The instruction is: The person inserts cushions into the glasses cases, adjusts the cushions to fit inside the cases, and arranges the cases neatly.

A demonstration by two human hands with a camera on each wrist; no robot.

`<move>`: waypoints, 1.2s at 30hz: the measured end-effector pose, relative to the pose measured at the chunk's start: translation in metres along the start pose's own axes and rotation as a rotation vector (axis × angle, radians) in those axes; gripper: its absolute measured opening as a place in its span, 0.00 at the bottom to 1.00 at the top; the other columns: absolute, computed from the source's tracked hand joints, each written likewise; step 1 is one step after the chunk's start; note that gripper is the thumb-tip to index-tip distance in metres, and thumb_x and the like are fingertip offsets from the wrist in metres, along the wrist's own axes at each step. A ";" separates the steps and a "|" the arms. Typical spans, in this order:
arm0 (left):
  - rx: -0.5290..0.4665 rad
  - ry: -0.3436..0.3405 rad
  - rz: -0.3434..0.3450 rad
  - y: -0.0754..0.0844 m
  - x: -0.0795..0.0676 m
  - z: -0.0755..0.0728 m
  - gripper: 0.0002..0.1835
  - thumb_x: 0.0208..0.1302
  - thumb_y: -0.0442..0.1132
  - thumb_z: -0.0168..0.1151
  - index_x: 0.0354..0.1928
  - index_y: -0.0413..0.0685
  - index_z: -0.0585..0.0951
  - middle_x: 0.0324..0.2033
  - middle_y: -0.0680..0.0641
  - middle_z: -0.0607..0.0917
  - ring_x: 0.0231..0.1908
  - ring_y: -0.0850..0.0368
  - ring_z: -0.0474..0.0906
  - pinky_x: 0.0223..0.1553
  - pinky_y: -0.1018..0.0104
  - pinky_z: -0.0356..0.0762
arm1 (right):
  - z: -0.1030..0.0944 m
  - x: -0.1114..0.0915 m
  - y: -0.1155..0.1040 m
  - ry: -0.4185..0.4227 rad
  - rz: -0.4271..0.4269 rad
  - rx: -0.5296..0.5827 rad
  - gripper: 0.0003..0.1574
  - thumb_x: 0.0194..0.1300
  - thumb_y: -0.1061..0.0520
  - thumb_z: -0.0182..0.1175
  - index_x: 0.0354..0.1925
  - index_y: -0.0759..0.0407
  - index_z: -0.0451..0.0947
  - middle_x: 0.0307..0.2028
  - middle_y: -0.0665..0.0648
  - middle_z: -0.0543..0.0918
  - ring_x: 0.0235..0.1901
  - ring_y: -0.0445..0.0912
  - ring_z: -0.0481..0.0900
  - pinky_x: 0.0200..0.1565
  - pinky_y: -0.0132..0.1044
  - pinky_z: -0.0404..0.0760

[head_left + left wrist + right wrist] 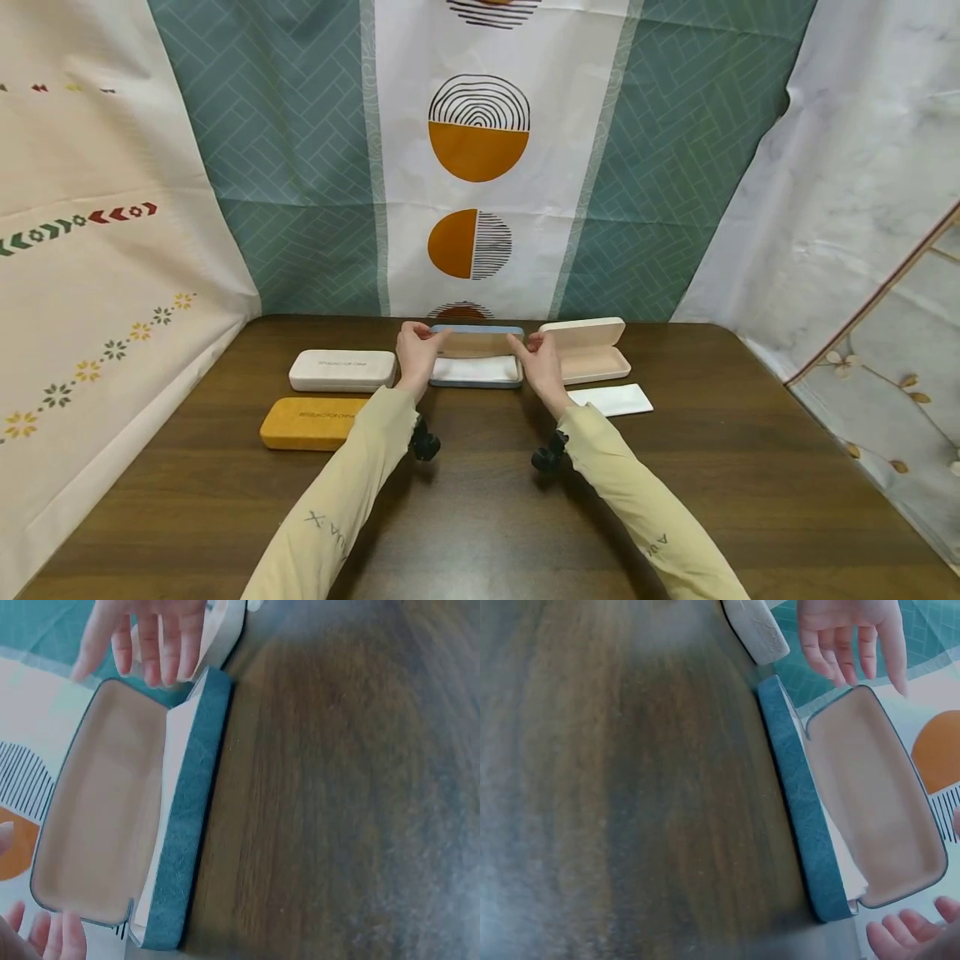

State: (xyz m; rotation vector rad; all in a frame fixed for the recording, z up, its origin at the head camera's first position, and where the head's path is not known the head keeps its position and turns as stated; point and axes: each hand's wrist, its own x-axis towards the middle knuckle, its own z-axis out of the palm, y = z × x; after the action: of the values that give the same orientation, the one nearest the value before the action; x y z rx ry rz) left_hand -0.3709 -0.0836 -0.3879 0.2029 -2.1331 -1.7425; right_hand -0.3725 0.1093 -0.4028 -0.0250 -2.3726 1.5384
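A blue glasses case (191,825) stands with its lid up at the table's back edge, its tan lining facing forward. Inside its base lies a folded white cloth (476,369). My left hand (417,354) is at the left end of the lid, fingers extended and a little apart from it in the wrist views. At the opposite end, my right hand (542,367) has its thumb pointing in towards the lid and its fingers straight. Neither hand grips anything.
To the left lie a closed white case (343,371) and, nearer, a closed mustard-yellow case (311,423), partly behind my left sleeve. Right of the blue case, a cream case (596,364) stands open, with a white cloth (617,400) before it. Fabric hangs behind the table (495,517).
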 end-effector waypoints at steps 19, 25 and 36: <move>0.045 -0.104 -0.215 -0.008 0.008 -0.002 0.33 0.56 0.57 0.59 0.49 0.34 0.66 0.45 0.37 0.69 0.46 0.44 0.64 0.49 0.53 0.61 | 0.002 0.011 -0.005 -0.151 0.204 -0.023 0.43 0.63 0.33 0.45 0.47 0.73 0.71 0.47 0.67 0.72 0.45 0.55 0.69 0.46 0.43 0.68; 0.059 -0.137 -0.228 -0.007 0.010 -0.004 0.37 0.57 0.58 0.58 0.55 0.32 0.66 0.34 0.39 0.73 0.47 0.40 0.66 0.52 0.53 0.62 | 0.004 0.012 -0.009 -0.180 0.223 -0.017 0.44 0.64 0.33 0.44 0.50 0.74 0.68 0.53 0.68 0.68 0.50 0.56 0.66 0.51 0.45 0.64; 0.022 -0.181 -0.236 -0.007 0.012 -0.006 0.33 0.57 0.53 0.60 0.56 0.34 0.69 0.11 0.43 0.71 0.05 0.59 0.57 0.45 0.58 0.68 | 0.006 0.016 -0.010 -0.178 0.205 -0.046 0.37 0.67 0.39 0.43 0.47 0.75 0.69 0.44 0.68 0.72 0.45 0.54 0.69 0.50 0.42 0.66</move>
State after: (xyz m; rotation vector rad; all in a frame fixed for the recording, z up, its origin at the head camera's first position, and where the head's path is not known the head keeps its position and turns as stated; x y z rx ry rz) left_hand -0.3807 -0.0950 -0.3913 0.3258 -2.3377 -1.9342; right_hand -0.3878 0.1023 -0.3921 -0.1518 -2.6149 1.6376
